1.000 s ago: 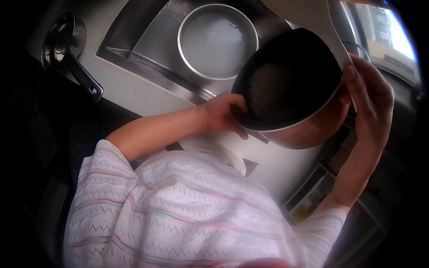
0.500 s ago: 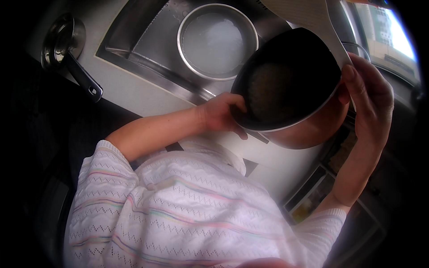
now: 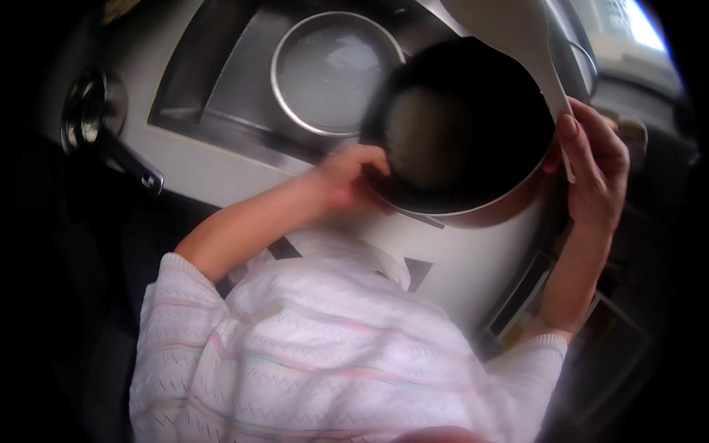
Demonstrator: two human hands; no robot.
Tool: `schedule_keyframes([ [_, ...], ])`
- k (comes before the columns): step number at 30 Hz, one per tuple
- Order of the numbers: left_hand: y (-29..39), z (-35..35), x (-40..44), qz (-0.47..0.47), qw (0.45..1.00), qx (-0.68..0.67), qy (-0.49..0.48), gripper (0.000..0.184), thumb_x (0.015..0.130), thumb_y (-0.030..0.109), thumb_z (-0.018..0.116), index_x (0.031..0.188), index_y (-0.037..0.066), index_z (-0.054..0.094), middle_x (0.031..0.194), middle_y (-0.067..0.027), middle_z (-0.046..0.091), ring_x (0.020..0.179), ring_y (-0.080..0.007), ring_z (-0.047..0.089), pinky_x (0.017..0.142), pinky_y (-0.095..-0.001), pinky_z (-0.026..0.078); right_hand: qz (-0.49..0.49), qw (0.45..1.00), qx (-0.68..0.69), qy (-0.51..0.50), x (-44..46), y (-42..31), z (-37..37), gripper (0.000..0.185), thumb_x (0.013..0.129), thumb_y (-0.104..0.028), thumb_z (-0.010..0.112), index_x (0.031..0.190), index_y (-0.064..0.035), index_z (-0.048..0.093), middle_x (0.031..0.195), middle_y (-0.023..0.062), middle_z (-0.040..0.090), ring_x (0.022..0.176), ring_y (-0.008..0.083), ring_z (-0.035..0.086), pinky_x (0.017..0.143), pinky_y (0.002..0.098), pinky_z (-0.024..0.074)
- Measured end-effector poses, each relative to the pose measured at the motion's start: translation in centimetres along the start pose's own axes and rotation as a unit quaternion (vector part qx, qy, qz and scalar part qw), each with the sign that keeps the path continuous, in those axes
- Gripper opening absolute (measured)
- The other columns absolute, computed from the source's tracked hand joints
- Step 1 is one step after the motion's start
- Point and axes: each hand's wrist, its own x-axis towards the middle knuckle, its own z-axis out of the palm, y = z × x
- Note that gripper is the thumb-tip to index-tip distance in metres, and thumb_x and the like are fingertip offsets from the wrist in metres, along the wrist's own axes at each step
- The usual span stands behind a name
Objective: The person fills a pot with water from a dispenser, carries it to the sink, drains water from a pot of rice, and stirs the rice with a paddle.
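Observation:
Both my hands hold a deep cooking pot (image 3: 509,111) with a black inside and a coppery outside, tilted so its mouth faces me. A pale, blurred lump (image 3: 428,136) lies inside on the left; I cannot make out what it is. My left hand (image 3: 351,177) is closed on the near left rim, thumb over the edge. On the far right side, my right hand (image 3: 597,162) supports the pot and also pinches the handle of a white rice paddle (image 3: 509,29), whose blade points up and away. Left of the pot, a round metal bowl (image 3: 274,77) holds cloudy water.
The bowl stands in a steel sink (image 3: 229,96). A small shiny pan (image 3: 88,122) with a black handle lies at the left counter edge. The pale counter (image 3: 221,177) runs along the sink's near side. A window (image 3: 624,29) is at the upper right.
The pot's mouth now looks rounder and turned more toward me. The pot and both hands have shifted slightly left in view, as have the bowl and sink. Both hands keep their hold.

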Motion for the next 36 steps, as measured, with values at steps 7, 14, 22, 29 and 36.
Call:
schedule_keyframes([
  [7,1.6,1.0,-1.3,0.181,0.948,0.229,0.13,0.01,0.069,-0.002,0.054,0.075,0.003,0.059,0.07,-0.0029,0.057,0.062,-0.0139,0.055,0.054,-0.0277,0.045,-0.011,0.987,0.085,0.138,-10.3,9.8,-1.5,0.03,0.09,-0.011,0.061,0.117,0.0002,0.057,0.073,0.002,0.06,0.06,0.0057,0.055,0.053,0.0176,0.0452],
  [14,1.6,2.0,-2.6,0.271,0.866,0.363,0.211,0.019,0.066,-0.007,0.052,0.082,0.0,0.059,0.076,-0.0007,0.057,0.068,-0.0103,0.054,0.062,-0.0243,0.043,0.181,0.947,-0.068,0.255,-15.8,27.9,-2.7,0.015,0.085,-0.012,0.064,0.097,-0.0052,0.067,0.092,0.0036,0.064,0.075,0.0112,0.059,0.065,0.0232,0.0457],
  [22,1.1,6.1,-1.3,0.257,0.832,0.44,0.219,0.011,0.066,-0.005,0.052,0.07,0.005,0.053,0.066,0.0013,0.05,0.056,-0.0095,0.048,0.048,-0.0254,0.035,0.103,0.907,-0.333,0.235,-16.1,34.7,1.0,0.033,0.081,-0.014,0.061,0.114,-0.0161,0.061,0.125,-0.0004,0.057,0.121,0.0213,0.045,0.094,0.0389,0.0351],
  [29,3.3,13.1,2.0,0.199,0.838,0.472,0.188,0.011,0.066,-0.006,0.054,0.07,0.004,0.052,0.066,0.0005,0.051,0.06,-0.0105,0.05,0.053,-0.0247,0.037,0.107,0.899,-0.345,0.247,-18.7,32.1,0.9,0.033,0.078,-0.01,0.061,0.11,-0.0128,0.062,0.123,0.0002,0.058,0.117,0.0187,0.048,0.09,0.0366,0.0364],
  [36,5.2,20.8,6.7,0.176,0.835,0.486,0.189,0.014,0.064,-0.005,0.055,0.073,0.005,0.052,0.062,-0.0006,0.051,0.055,-0.0118,0.052,0.051,-0.025,0.043,0.117,0.927,-0.288,0.211,-20.2,29.3,-1.3,0.03,0.079,-0.006,0.058,0.109,-0.0073,0.061,0.114,0.006,0.062,0.104,0.0188,0.057,0.079,0.0356,0.045],
])
